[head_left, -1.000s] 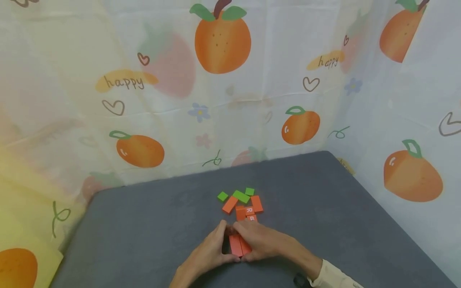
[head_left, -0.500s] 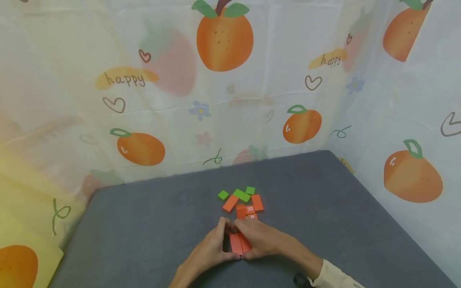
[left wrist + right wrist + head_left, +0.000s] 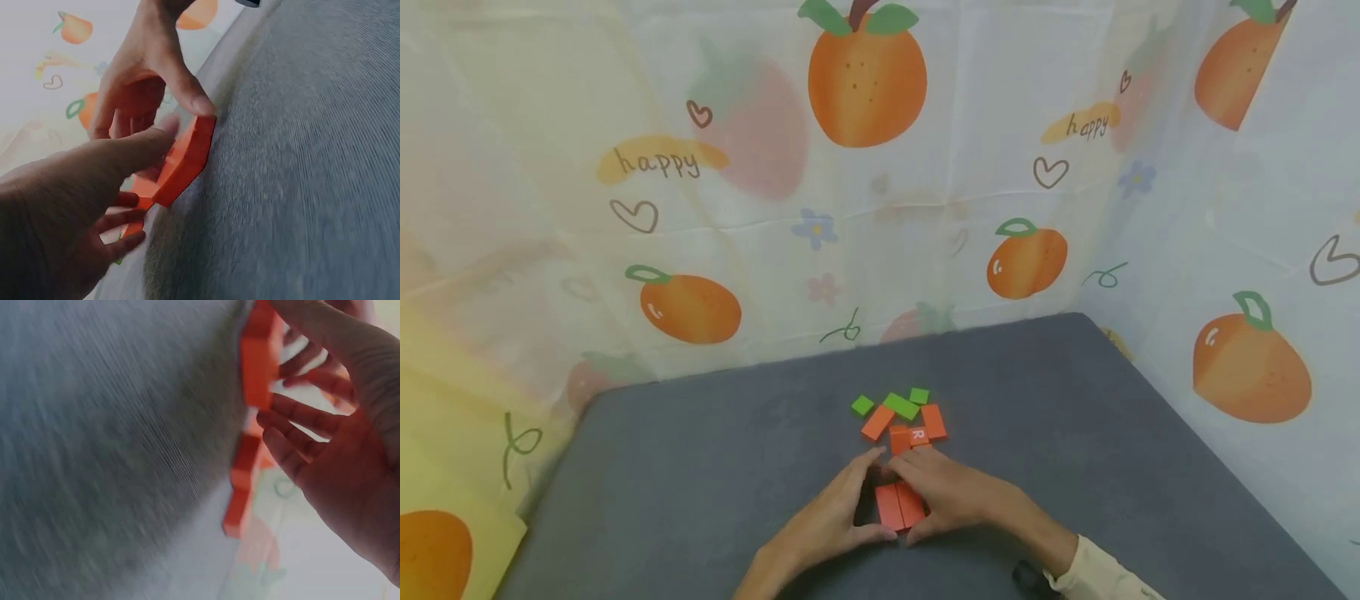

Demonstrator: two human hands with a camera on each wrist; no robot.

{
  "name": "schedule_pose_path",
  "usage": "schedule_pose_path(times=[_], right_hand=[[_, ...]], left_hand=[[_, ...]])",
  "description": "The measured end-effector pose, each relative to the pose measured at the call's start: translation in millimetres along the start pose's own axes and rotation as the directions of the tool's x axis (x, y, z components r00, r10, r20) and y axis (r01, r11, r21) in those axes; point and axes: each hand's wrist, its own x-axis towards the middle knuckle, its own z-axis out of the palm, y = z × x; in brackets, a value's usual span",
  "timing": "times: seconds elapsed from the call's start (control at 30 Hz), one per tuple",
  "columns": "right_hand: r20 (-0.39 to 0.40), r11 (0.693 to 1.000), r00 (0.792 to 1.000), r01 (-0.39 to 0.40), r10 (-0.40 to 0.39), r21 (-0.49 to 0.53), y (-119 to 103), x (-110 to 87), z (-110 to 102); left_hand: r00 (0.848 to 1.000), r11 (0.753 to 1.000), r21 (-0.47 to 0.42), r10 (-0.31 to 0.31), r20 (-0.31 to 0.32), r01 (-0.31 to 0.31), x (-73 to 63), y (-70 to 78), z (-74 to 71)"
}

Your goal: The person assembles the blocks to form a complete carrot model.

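Note:
Two red blocks, a left block (image 3: 889, 507) and a right block (image 3: 912, 502), lie side by side on the grey table between my hands. My left hand (image 3: 831, 518) curves loosely along their left side, its thumb at the near edge. Opposite it, my right hand (image 3: 962, 493) has its thumb at the near right corner and its fingers beyond the far end. In the right wrist view, the right fingers (image 3: 306, 419) are spread and fairly straight beside an orange-red block (image 3: 257, 372). Beyond the hands, an orange block marked R (image 3: 919, 436) adjoins a plain orange block (image 3: 898, 439).
Farther back, orange blocks lie slanted at the left (image 3: 877, 422) and right (image 3: 933, 422). Behind them are a long green block (image 3: 901, 406) and smaller green blocks, one left (image 3: 862, 406) and one right (image 3: 919, 396). A fruit-printed curtain (image 3: 925, 250) borders the table (image 3: 700, 467).
Both hands loosen and part slightly from the red blocks; the thumbs, close together before, now stand apart. The blocks stay side by side.

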Motion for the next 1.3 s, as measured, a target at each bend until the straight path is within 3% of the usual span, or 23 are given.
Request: schedule_pose_path(times=[0.07, 0.17, 0.27, 0.37, 0.43, 0.53, 0.67, 0.9, 1.03, 1.3], right_hand=[[0.002, 1.000, 1.000, -0.008, 0.008, 0.014, 3.5, -3.0, -8.2], [-0.016, 0.998, 0.999, -0.033, 0.034, 0.044, 10.8, -8.6, -21.3], [-0.074, 0.997, 0.996, -0.050, 0.054, 0.055, 21.4, -13.4, -32.4], [-0.147, 0.997, 0.987, -0.071, 0.071, 0.000, 33.9, -14.3, -39.4], [-0.185, 0.995, 0.981, -0.077, 0.064, -0.061, 42.3, -12.2, -41.4], [-0.191, 0.981, 0.980, -0.094, 0.061, -0.168, 50.1, -9.8, -41.3], [-0.138, 0.969, 0.986, -0.123, 0.094, -0.216, 51.4, -14.4, -39.8], [-0.137, 0.954, 0.960, -0.263, 0.244, -0.146, 52.0, -23.4, -39.6], [-0.128, 0.944, 0.949, -0.304, 0.288, -0.130, 53.9, -24.9, -37.3], [-0.220, 0.937, 0.954, -0.255, 0.203, -0.239, 56.3, -28.7, -27.6]], left_hand=[[0.999, 0.999, 0.032, 0.005, 0.039, -0.006, -5.0, 0.0, -5.3], [0.991, 0.994, 0.080, 0.062, 0.118, -0.072, -14.0, -1.3, -10.6], [0.967, 0.976, 0.120, 0.156, 0.201, -0.182, -18.8, -3.2, -10.2], [0.938, 0.951, 0.143, 0.233, 0.256, -0.275, -18.0, -2.0, -5.4], [0.926, 0.937, 0.160, 0.260, 0.272, -0.310, -16.5, -0.2, -3.0], [0.920, 0.921, 0.194, 0.280, 0.275, -0.338, -14.9, 1.8, -1.6], [0.919, 0.908, 0.225, 0.291, 0.266, -0.353, -10.8, 0.9, -0.1], [0.942, 0.928, 0.211, 0.264, 0.207, -0.306, -2.7, 4.9, -1.2], [0.943, 0.933, 0.195, 0.262, 0.207, -0.302, 0.3, 6.7, -2.5], [0.923, 0.894, 0.234, 0.359, 0.140, -0.383, 5.4, 7.8, -0.6]])
